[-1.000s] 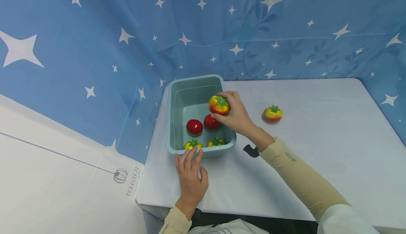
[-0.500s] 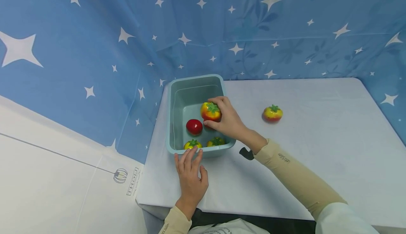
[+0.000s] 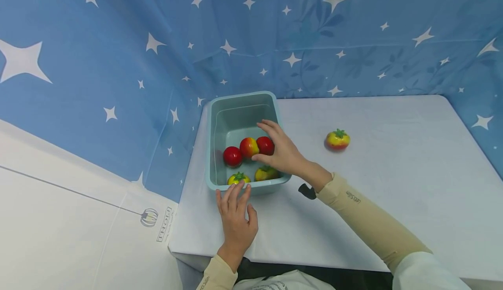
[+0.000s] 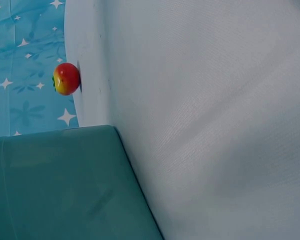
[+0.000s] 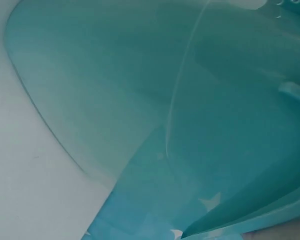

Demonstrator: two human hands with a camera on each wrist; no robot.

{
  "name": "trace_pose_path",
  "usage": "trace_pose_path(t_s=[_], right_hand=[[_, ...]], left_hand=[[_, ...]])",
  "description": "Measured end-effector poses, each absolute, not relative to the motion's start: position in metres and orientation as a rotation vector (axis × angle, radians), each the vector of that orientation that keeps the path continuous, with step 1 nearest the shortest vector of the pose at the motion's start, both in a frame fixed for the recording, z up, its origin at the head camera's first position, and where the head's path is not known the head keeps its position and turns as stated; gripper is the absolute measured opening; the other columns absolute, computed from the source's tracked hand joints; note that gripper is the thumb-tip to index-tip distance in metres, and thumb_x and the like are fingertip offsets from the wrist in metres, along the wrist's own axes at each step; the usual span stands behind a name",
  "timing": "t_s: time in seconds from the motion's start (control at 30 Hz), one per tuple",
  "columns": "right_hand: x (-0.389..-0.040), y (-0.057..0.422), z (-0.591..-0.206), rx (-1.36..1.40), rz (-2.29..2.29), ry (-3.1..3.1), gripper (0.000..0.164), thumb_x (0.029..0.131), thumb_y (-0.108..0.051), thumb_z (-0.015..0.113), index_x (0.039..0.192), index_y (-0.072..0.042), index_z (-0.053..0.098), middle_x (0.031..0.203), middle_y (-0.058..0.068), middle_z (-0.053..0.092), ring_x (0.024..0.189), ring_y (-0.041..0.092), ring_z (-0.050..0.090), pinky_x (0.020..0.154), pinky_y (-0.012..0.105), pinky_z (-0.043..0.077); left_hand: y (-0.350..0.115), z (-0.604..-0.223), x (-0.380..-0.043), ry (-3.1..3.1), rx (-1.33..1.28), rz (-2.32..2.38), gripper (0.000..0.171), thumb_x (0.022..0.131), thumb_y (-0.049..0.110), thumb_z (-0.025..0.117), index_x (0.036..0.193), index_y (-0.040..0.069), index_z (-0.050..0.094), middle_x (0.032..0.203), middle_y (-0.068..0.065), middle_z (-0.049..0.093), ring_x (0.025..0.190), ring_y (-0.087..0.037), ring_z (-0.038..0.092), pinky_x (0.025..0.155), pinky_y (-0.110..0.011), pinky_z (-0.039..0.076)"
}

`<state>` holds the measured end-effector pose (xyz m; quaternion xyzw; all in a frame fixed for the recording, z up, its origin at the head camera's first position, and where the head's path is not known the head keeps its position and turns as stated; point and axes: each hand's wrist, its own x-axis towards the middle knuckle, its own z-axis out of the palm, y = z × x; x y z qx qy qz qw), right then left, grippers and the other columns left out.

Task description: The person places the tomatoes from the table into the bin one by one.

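Observation:
A blue-green plastic bin (image 3: 211, 150) stands on the table; the left wrist view has its outer wall (image 4: 65, 185). My right hand (image 3: 286, 152) is over the bin's right side, fingers and thumb spread with nothing between them. Just left of its thumb lies a red-and-yellow toy tomato (image 3: 248, 147), tipped over between two red round fruits, one left (image 3: 232, 156) and one right (image 3: 265, 145). Two yellow toy tomatoes with green leaves, left (image 3: 238, 178) and right (image 3: 265, 174), lie along the front wall. The straight fingertips of my left hand (image 3: 237, 226) touch the front rim.
Another yellow-and-red toy tomato (image 3: 338, 139) sits on the white tablecloth (image 3: 393, 172) to the bin's right. A blue star-patterned curtain (image 3: 251, 32) hangs behind the table. A black wrist device (image 3: 307, 191) sticks out beside the right sleeve.
My right hand has moved left and let go of the toy tomato, which rolled onto its side between the red fruits. The left red fruit shifted left. My left hand stays put.

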<state>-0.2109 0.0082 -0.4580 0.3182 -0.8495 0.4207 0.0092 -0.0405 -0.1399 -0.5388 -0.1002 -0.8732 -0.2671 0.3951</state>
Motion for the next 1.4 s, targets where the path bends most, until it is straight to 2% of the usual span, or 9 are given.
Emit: trace_pose_path(t_s=[0.47,0.77,1.0,1.4], right_hand=[[-0.219,0.027,-0.454,0.932,1.303,-2.601,0.083,0.078,-0.031,0.081,0.148,-0.013,0.04,0.153,0.011,0.033,0.14,0.028,0.035,0.107,0.053,0.038],[-0.235,0.058,-0.457,0.754,1.298,-2.667,0.082,0.08,-0.035,0.079,0.147,-0.01,0.04,0.155,0.012,0.031,0.139,0.034,0.035,0.106,0.06,0.034],[-0.247,0.083,-0.472,0.586,1.26,-2.735,0.074,0.084,-0.035,0.075,0.146,-0.013,0.042,0.155,0.01,0.031,0.139,0.033,0.034,0.106,0.061,0.035],[-0.27,0.134,-0.521,0.349,1.147,-2.85,0.073,0.088,-0.036,0.069,0.146,-0.004,0.04,0.155,0.02,0.027,0.141,0.04,0.029,0.109,0.061,0.03]], left_hand=[[-0.14,-0.537,-0.041,-2.224,-0.241,-0.679,0.044,0.085,0.009,0.05,0.127,0.004,0.063,0.132,-0.018,0.057,0.125,-0.034,0.044,0.114,-0.06,0.009],[-0.139,-0.537,-0.041,-2.214,-0.234,-0.681,0.043,0.085,0.008,0.05,0.126,0.003,0.063,0.13,-0.019,0.057,0.124,-0.034,0.044,0.114,-0.06,0.009],[-0.139,-0.537,-0.041,-2.217,-0.229,-0.672,0.044,0.083,0.007,0.05,0.125,0.003,0.063,0.131,-0.018,0.057,0.122,-0.037,0.045,0.114,-0.06,0.01],[-0.138,-0.538,-0.041,-2.219,-0.24,-0.674,0.043,0.085,0.009,0.049,0.126,0.004,0.063,0.132,-0.017,0.056,0.121,-0.037,0.046,0.114,-0.059,0.009]])
